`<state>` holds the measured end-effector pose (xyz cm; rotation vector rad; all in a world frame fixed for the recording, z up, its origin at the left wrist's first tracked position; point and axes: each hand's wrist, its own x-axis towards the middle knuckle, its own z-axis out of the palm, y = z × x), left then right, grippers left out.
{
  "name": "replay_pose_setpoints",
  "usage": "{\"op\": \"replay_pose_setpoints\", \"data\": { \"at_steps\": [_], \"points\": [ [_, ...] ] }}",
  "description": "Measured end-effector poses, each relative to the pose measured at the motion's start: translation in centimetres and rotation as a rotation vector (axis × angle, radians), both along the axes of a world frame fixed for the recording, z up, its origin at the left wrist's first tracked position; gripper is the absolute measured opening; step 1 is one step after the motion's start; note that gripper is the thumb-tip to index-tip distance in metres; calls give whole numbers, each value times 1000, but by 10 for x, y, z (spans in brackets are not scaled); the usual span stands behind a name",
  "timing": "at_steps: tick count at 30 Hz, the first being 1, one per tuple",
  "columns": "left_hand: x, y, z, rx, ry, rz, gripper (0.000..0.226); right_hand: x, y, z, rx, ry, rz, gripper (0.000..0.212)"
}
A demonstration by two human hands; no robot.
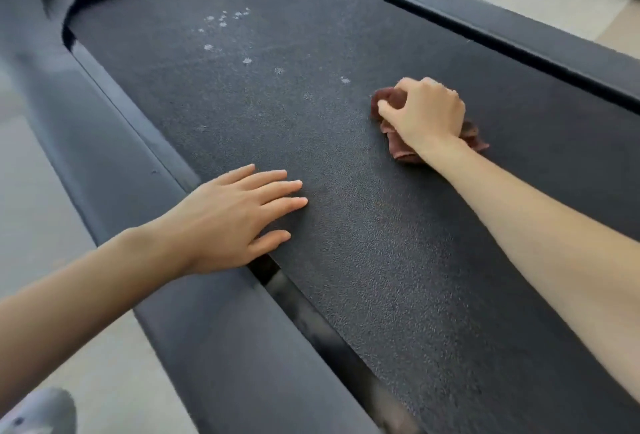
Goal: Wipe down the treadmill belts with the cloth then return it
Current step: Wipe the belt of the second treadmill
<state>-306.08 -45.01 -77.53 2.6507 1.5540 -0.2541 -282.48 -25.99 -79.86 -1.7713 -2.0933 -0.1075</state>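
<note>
Across most of the view runs the dark belt [346, 226], framed by 2 side rails [114, 163]. On its left edge lies the left hand [235, 219], flat, fingers straight, holding nothing. Toward the right, the right hand [424, 113] curls around a bunched reddish-brown cloth [398, 146], pressed on the belt. Pale spots [225, 20] dot the far end.

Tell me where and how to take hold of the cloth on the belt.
Grip the bunched middle of the cloth from above, as the right hand does: it lies crumpled on the flat belt, with only thin corners sticking out.
</note>
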Motion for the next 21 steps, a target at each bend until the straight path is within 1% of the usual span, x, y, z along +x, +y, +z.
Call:
{"op": "replay_pose_setpoints", "data": {
  "at_steps": [2,4,7,8,9,10,11,12,14,15,16,18,19,21],
  "points": [
    [-16,7,0,1,54,36,69,-8,-37,-2,48,-35,167,34],
    [-34,19,-4,-4,51,93,73,-17,-82,-2,53,-1,319,32],
    [-54,33,-13,-16,-17,120,68,-25,-138,-5,79,33,574,27],
    [-58,37,-18,-14,-43,114,66,-22,-142,-6,77,30,647,27],
    [-61,41,-22,-16,-77,112,66,-18,-138,-6,70,32,669,27],
    [-63,45,-25,-23,-121,118,66,-14,-126,-5,77,17,625,28],
    [-66,49,-28,-32,-171,129,66,-11,-107,-3,108,-17,521,29],
    [-68,52,-31,-36,-219,139,67,-9,-84,-2,139,-48,371,30],
    [-72,53,-35,-27,-275,134,69,-5,-37,0,78,-60,72,33],
    [-74,53,-36,-22,-281,121,70,-8,-21,1,43,-38,-40,34],
    [-76,52,-37,-19,-275,105,70,-14,-15,1,34,-18,-98,35],
    [-82,53,-35,8,-231,59,67,-35,-27,-2,65,-45,-72,34],
    [-86,56,-32,37,-191,24,64,-47,-43,-3,87,-54,-19,33],
    [-92,67,-27,98,-111,-43,59,-75,-87,-3,87,6,136,29]
  ]
}}
